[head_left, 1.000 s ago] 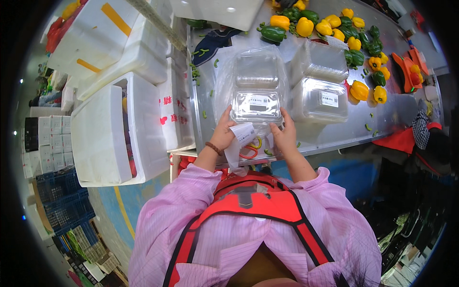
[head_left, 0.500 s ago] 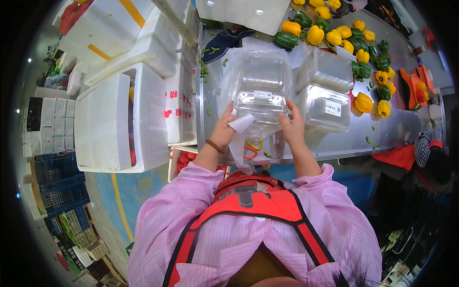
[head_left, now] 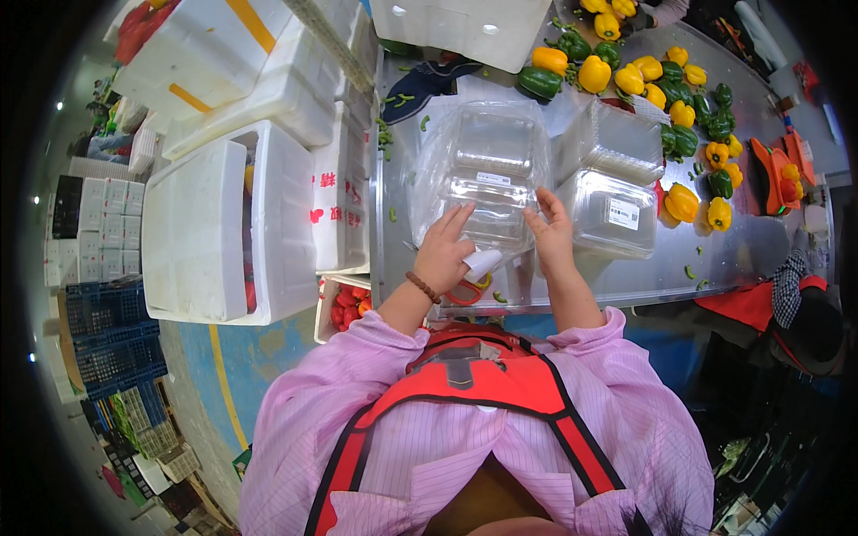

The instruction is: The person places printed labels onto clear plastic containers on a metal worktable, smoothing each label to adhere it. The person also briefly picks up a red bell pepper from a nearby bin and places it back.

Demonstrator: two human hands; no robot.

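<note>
Clear plastic, rectangular lidded container (head_left: 490, 228) near the front edge of a silvery metal desk (head_left: 744, 246), toward its left corner. Left hand's (head_left: 442, 257) fingers grasp a curled white paper strip (head_left: 483, 263); right hand's (head_left: 553, 237) fingers, parted and unclenched, are at the container's right side.

By my fingers (head_left: 551, 205): glossy clear plastic boxes (head_left: 492, 214), matt paper strip (head_left: 483, 263); desk (head_left: 733, 246) shiny metal, crates (head_left: 192, 232) smooth foam, my sleeves (head_left: 344, 362) cloth.

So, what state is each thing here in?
Front clear container: labelled
Left hand: at its near left
Right hand: at its right edge
Plastic bag: crinkled
White paper strip: curled
Right-hand containers: stacked
Bell peppers: whole, loose
Dark cloth: rumpled
Foam box: partly open
</note>
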